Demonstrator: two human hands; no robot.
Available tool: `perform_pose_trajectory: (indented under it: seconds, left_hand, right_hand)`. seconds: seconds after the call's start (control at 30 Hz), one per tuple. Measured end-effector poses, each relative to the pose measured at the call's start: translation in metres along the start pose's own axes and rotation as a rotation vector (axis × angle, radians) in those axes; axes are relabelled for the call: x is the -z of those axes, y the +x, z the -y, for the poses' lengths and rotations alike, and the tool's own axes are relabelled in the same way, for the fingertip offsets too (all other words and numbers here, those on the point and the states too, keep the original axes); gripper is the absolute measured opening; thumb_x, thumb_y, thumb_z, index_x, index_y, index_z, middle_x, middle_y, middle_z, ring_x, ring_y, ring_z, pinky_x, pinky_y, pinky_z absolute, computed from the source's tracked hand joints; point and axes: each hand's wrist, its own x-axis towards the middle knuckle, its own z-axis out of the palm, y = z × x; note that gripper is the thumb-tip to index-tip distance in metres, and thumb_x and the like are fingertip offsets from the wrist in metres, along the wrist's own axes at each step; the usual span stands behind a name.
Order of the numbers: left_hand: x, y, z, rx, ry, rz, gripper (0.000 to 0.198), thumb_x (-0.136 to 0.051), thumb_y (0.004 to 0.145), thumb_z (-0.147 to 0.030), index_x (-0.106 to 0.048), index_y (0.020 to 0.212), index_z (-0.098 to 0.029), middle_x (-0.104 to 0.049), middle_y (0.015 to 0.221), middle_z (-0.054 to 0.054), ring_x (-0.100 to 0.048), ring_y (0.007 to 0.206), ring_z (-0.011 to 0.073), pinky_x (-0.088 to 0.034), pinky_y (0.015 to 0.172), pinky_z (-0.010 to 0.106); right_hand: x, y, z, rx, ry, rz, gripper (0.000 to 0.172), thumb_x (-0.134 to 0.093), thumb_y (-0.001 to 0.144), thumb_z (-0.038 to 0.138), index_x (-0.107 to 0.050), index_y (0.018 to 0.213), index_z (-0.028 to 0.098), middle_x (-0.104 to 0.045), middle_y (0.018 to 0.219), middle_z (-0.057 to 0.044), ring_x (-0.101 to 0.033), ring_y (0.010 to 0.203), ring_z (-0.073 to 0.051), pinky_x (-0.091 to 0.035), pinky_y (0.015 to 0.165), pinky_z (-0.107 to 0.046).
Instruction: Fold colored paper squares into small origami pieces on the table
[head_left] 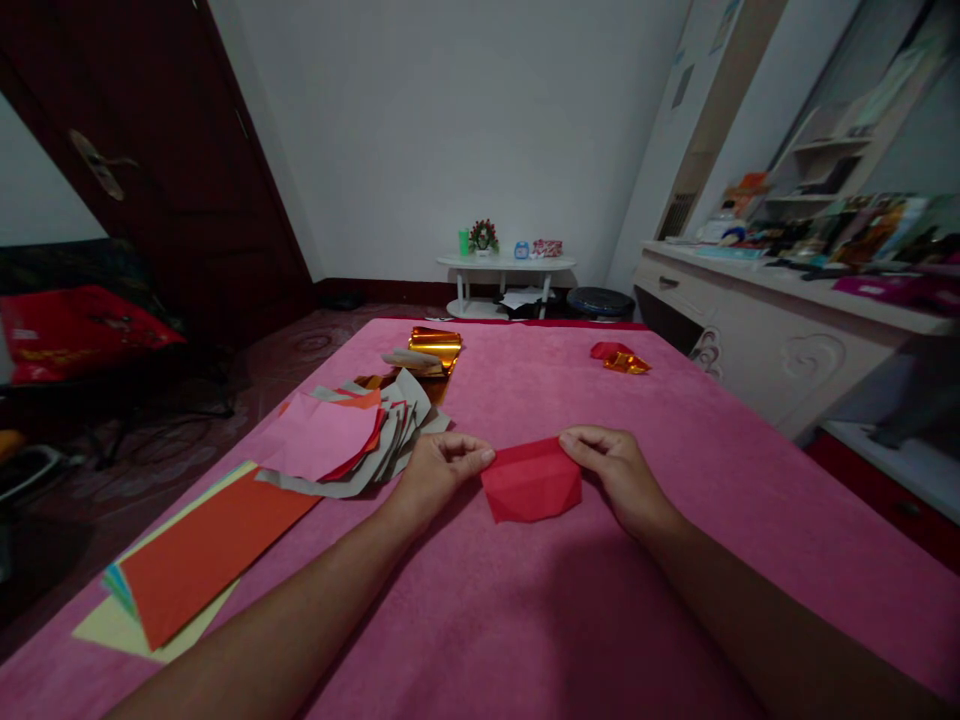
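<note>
A: Where's your red paper (pixel 532 485)?

B: In front of you over the pink cloth (pixel 720 520), spanned between your left hand (pixel 441 468) and right hand (pixel 619 470). Can't tell if its lower edge touches down. The paper pile (pixel 311 440) is off to your left, apart from it.

A: Fingers?

B: Both sets grasping the paper. Left thumb and fingers pinch the upper left corner, right ones the upper right. No fists, nothing released.

A: How should it handle for you?

B: Near weightless, soft, little stiffness. Expect it to buckle if you push, lift in a draught. Looks matt, so dry fingertips should grip fine.

A: Fragile?

B: Looks thin, so yes. Hard outward pull could tear it; squeezing likely leaves creases.

A: Best hold?

B: Where you have it: top corners, light pinch. Darker band up there looks doubled, probably a fold, so tougher. Your lower edge looks flimsier; avoid tugging it.
</note>
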Motion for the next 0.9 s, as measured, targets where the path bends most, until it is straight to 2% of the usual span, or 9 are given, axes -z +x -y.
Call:
perform_pose_trajectory:
  seconds: [0.2, 0.3, 0.37, 0.43, 0.57, 0.73, 0.9]
  left_hand:
    - [0.001, -0.001, 0.000, 0.043, 0.001, 0.015, 0.024, -0.078, 0.062, -0.031, -0.069, 0.069, -0.010, -0.065, 0.062, 0.003, -0.054, 0.055, 0.0089, -0.040, 0.056, 0.020]
    - [0.000, -0.001, 0.001, 0.008, -0.021, 0.008, 0.024, -0.077, 0.063, -0.031, -0.068, 0.069, -0.010, -0.065, 0.062, 0.003, -0.053, 0.055, 0.0085, -0.040, 0.056, 0.020]
    - [0.000, -0.001, 0.002, -0.041, -0.050, -0.038, 0.023, -0.076, 0.064, -0.030, -0.066, 0.071, -0.010, -0.063, 0.061, 0.001, -0.052, 0.054, 0.0079, -0.039, 0.055, 0.019]
    - [0.001, 0.000, 0.001, -0.098, -0.083, -0.113, 0.022, -0.076, 0.064, -0.028, -0.064, 0.073, -0.012, -0.059, 0.059, -0.001, -0.049, 0.053, 0.0069, -0.037, 0.052, 0.018]
    - [0.001, 0.001, -0.003, -0.194, -0.110, -0.230, 0.020, -0.073, 0.067, -0.025, -0.062, 0.080, -0.013, -0.060, 0.065, -0.002, -0.051, 0.056, 0.0066, -0.038, 0.054, 0.017]
    - [-0.004, -0.003, -0.012, -0.261, -0.021, -0.186, 0.018, -0.069, 0.072, -0.022, -0.062, 0.085, -0.013, -0.061, 0.067, -0.001, -0.054, 0.058, 0.0082, -0.041, 0.057, 0.019]
    - [-0.017, -0.015, -0.018, -0.311, 0.068, -0.095, 0.016, -0.068, 0.073, -0.021, -0.064, 0.086, -0.014, -0.061, 0.067, 0.000, -0.055, 0.060, 0.0098, -0.042, 0.057, 0.020]
  right_hand:
    - [-0.001, 0.000, -0.004, -0.017, 0.122, -0.037, 0.022, -0.068, 0.073, 0.035, -0.065, 0.065, 0.014, -0.057, 0.063, 0.001, -0.047, 0.057, -0.011, -0.035, 0.055, -0.023]
    - [-0.001, 0.000, -0.003, 0.001, 0.080, -0.056, 0.023, -0.067, 0.074, 0.036, -0.065, 0.066, 0.015, -0.058, 0.065, 0.000, -0.048, 0.059, -0.012, -0.036, 0.057, -0.024]
    - [-0.001, -0.001, 0.000, 0.013, 0.013, -0.054, 0.023, -0.066, 0.073, 0.035, -0.064, 0.065, 0.014, -0.058, 0.065, 0.000, -0.048, 0.060, -0.012, -0.036, 0.058, -0.024]
    - [-0.002, -0.001, 0.004, 0.005, -0.055, -0.010, 0.023, -0.066, 0.072, 0.034, -0.062, 0.062, 0.014, -0.055, 0.061, 0.001, -0.047, 0.058, -0.011, -0.036, 0.056, -0.024]
    - [-0.012, -0.003, 0.011, -0.036, -0.183, 0.159, 0.022, -0.063, 0.072, 0.031, -0.059, 0.059, 0.014, -0.052, 0.056, 0.001, -0.045, 0.054, -0.011, -0.035, 0.054, -0.024]
    - [-0.027, -0.008, 0.017, -0.003, -0.321, 0.261, 0.021, -0.057, 0.073, 0.028, -0.060, 0.060, 0.013, -0.051, 0.057, 0.000, -0.043, 0.054, -0.010, -0.033, 0.053, -0.024]
    - [-0.037, -0.011, 0.024, 0.030, -0.351, 0.282, 0.025, -0.051, 0.076, 0.029, -0.053, 0.056, 0.015, -0.042, 0.054, 0.003, -0.037, 0.051, -0.009, -0.028, 0.049, -0.023]
